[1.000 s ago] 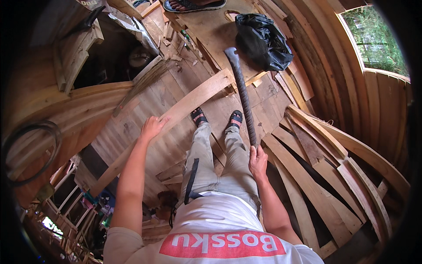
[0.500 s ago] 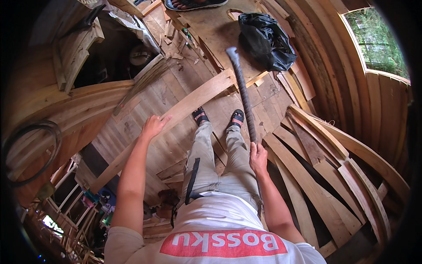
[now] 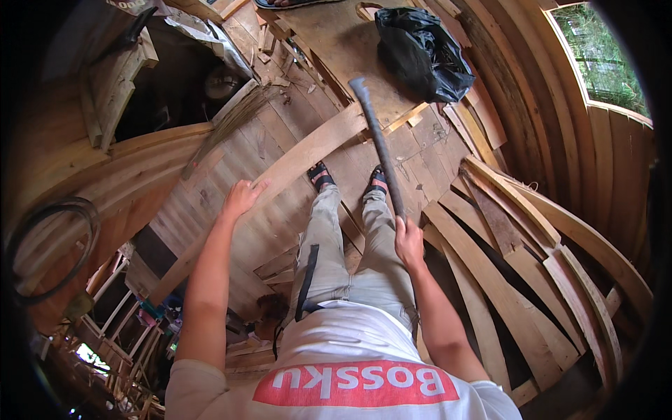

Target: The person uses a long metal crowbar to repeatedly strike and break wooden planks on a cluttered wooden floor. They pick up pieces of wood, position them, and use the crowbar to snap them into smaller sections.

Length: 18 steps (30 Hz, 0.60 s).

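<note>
My left hand (image 3: 242, 199) grips a long, flat wooden plank (image 3: 308, 154) by its edge, with the thumb laid over its upper face. The plank slants from the lower left up to the right, passing above my feet. In my right hand (image 3: 409, 242) is a dark metal crowbar (image 3: 381, 148) with a twisted shaft and a flattened tip. Its fingers are closed round the lower part of the shaft. The crowbar's tip points away from me and overlaps the far end of the plank in view; I cannot tell whether they touch.
Several loose boards (image 3: 490, 283) lie over dark gaps at the right. A black plastic bag (image 3: 423, 56) rests on a plywood sheet (image 3: 332, 38) ahead. A dark opening (image 3: 168, 91) is at the far left, a coiled black hose (image 3: 52, 245) below it. Scraps litter the plank floor (image 3: 280, 112).
The crowbar's tip has swung slightly left, and my right hand has shifted a little forward. My left hand keeps its hold on the plank. The view has moved slightly.
</note>
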### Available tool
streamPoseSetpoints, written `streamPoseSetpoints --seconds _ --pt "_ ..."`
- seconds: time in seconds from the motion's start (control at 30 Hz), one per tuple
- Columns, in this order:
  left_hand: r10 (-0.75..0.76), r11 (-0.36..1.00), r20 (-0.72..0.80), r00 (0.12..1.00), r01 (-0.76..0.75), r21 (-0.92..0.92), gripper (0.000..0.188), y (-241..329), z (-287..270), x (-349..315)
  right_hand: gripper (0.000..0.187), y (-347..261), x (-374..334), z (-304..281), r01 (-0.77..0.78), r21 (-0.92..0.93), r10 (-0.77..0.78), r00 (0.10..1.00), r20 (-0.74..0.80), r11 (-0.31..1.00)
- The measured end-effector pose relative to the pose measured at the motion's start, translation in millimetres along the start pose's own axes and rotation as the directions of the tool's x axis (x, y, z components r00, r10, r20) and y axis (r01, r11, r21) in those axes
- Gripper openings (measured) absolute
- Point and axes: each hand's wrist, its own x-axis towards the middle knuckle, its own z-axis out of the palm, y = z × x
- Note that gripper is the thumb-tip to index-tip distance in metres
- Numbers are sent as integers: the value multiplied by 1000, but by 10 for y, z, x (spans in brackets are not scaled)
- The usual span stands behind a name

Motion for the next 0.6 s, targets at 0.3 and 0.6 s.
streamPoseSetpoints --seconds 0.3,0.6 --pt "-1 1000 26 1000 1 -15 80 85 -62 -44 35 106 -225 -110 111 39 -107 990 -89 993" --pt "56 998 29 998 -57 12 82 -36 -72 52 47 342 -88 19 -100 12 101 994 -46 995"
